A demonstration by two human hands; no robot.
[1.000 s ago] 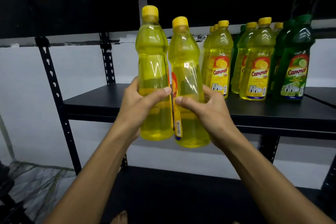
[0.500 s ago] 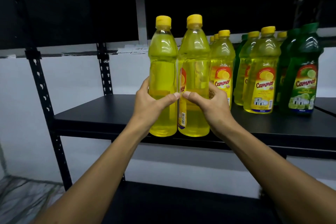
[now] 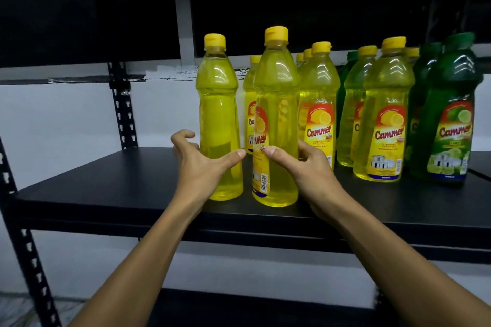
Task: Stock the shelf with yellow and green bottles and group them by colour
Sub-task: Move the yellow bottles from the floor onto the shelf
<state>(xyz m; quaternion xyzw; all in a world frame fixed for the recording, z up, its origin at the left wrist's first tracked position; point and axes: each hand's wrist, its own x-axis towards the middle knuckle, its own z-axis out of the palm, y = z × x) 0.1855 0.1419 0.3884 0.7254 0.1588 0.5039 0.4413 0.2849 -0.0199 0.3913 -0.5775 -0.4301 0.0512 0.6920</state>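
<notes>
Two yellow bottles stood upright on the black shelf [image 3: 106,186] near its front edge, the left bottle [image 3: 219,125] with no label showing and the right bottle [image 3: 276,125] with its label turned toward the left, a small gap between them. The left hand [image 3: 202,170] was spread wide, fingers off the plastic and thumb stretched across the front of its bottle — a released grip, as far as I could judge. The right hand [image 3: 305,167] was still cupped round its bottle, thumb on the front and fingers behind, though whether it pressed or merely touched I could not tell. So the placing step looked all but done; the next move would call for drawing both hands straight back without brushing either bottle. Just behind and to the right stood the other yellow bottles [image 3: 382,125], closely packed, and at the far right the green bottles [image 3: 451,114] — one more green one showing behind the yellow row. Those close neighbours left the right hand little room. The left part of the shelf, beside a perforated black upright [image 3: 122,103], lay open for more.
</notes>
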